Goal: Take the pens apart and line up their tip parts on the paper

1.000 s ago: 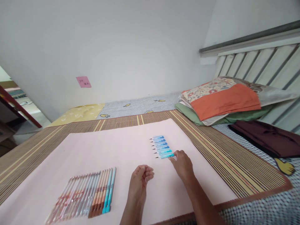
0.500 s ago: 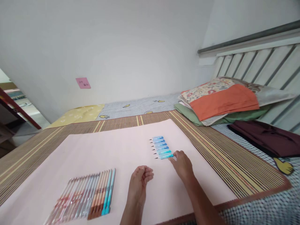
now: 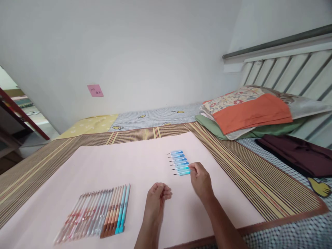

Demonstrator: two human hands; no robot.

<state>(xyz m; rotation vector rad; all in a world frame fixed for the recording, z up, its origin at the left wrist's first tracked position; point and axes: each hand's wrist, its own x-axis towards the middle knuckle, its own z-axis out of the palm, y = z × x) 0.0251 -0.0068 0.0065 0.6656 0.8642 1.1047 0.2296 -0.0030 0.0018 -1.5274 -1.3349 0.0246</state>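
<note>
Several short blue and teal pencils (image 3: 178, 160) with dark pointed tips lie in a column on a pale pink sheet (image 3: 124, 159). My right hand (image 3: 201, 181) is at their right ends, its fingers drawn together against the nearest teal ones and covering those ends. Whether anything is pinched there is hidden. My left hand (image 3: 157, 197) hovers lower left of that column, fingers curled with the thumb across them; nothing shows in it. Left of it lies a row of long pens (image 3: 94, 216): clear-barrelled ones, then brown-orange ones, then turquoise ones at the right end.
A striped mat (image 3: 241, 176) lies under the sheet, on a checked bedspread (image 3: 153, 116). Stacked pillows (image 3: 251, 110) and a folded dark maroon cloth (image 3: 295, 152) are at the right, by a slatted headboard (image 3: 293, 72). A pink note (image 3: 95, 90) is stuck on the wall.
My right hand's thumb and index finger, apart around the nearest pencil's end before, are now drawn together slightly farther up the column. My left hand stays curled. The whole view has shifted slightly.
</note>
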